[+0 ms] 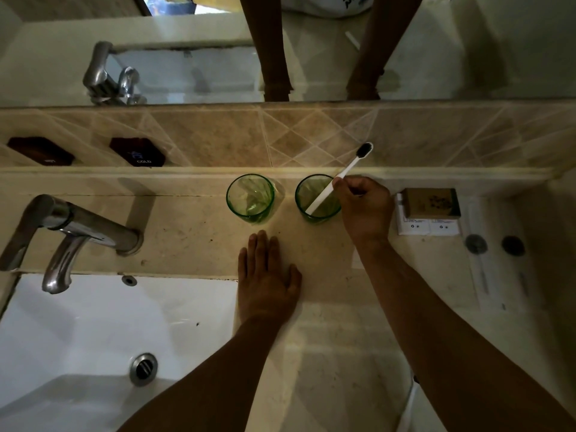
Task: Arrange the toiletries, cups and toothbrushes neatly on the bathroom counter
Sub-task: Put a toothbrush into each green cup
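Observation:
Two green glass cups stand side by side near the back of the beige counter (327, 307): the left cup (250, 198) holds nothing, and the right cup (318, 198) has a white toothbrush (343, 174) with dark bristles leaning in it, handle end down and head pointing up to the right. My right hand (363, 210) is shut on the toothbrush handle just above the right cup's rim. My left hand (268, 275) lies flat on the counter in front of the cups, fingers spread, holding nothing.
A brown box (431, 202) sits on white packets (427, 227) to the right of my right hand. Two wrapped toothbrushes (495, 266) lie further right. The white sink (109, 332) and chrome faucet (71, 232) fill the left. A mirror (311, 48) runs along the back.

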The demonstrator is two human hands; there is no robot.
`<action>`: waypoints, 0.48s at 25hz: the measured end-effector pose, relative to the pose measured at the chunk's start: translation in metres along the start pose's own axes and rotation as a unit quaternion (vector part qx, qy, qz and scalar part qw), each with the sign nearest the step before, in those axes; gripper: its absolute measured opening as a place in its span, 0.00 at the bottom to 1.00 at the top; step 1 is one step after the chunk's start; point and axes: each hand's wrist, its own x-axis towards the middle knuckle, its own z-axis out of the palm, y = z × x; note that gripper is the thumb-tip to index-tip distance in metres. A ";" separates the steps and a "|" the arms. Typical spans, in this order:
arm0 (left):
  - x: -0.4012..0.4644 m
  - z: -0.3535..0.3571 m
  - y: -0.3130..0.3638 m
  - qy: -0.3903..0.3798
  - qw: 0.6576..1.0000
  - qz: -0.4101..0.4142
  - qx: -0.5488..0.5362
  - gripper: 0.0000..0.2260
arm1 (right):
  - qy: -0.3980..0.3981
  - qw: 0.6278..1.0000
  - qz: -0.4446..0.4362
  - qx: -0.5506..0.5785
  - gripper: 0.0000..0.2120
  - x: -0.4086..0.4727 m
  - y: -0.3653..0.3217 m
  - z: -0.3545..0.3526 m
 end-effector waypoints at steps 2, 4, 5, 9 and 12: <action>0.000 0.000 0.000 -0.001 1.000 -0.003 0.002 0.32 | -0.002 1.000 0.001 -0.007 0.09 0.001 0.000 0.000; 0.000 0.000 0.000 0.001 1.000 -0.002 0.002 0.32 | -0.007 1.000 0.002 -0.015 0.10 0.002 0.001 0.000; 0.000 0.000 0.000 0.003 1.000 -0.001 0.002 0.32 | -0.011 1.000 0.002 -0.020 0.10 0.003 0.001 0.000; -0.001 0.001 -0.001 0.010 1.000 0.002 -0.002 0.33 | -0.021 1.000 -0.001 -0.019 0.09 0.004 0.001 -0.002; 0.001 0.001 0.000 0.005 1.000 0.000 0.004 0.33 | -0.037 0.999 0.001 -0.024 0.09 -0.002 0.001 -0.012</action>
